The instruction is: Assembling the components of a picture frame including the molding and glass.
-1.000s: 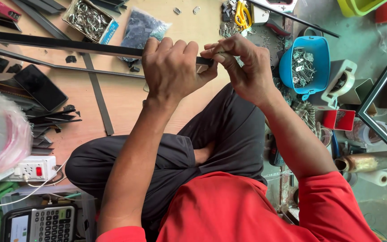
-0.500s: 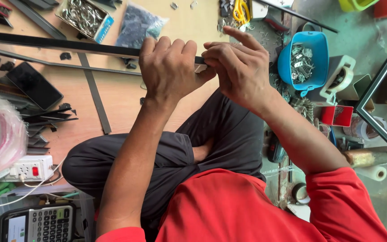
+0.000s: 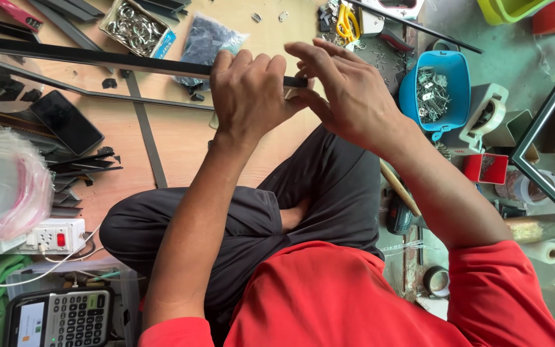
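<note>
A long black metal bar [image 3: 97, 59] runs almost level across the upper part of the frame, from the far left edge to its right-hand end just above the centre, so its long axis lies left to right and very slightly downward toward the hands. The left hand [image 3: 248, 96] is wrapped over the bar close to that end, fingers curled together and clamped on it, knuckles toward the camera. The bar's end face pokes out just to the right of those knuckles, and that is where the right hand [image 3: 348, 96] meets it: thumb and forefinger pinch in at the tip while the other fingers [image 3: 319, 54] fan apart above it. Whether a small fitting sits between the pinching fingertips cannot be told, since the left hand covers the spot. Both hands are at the bar, the left along its length and the right at its end, so the free length stretches away to the left of the grip. Below the bar, a thinner grey strip [image 3: 91, 93] lies on the wooden board [image 3: 181, 138], and a blue tub of metal parts [image 3: 435, 93] stands well to the right of the hands.
</note>
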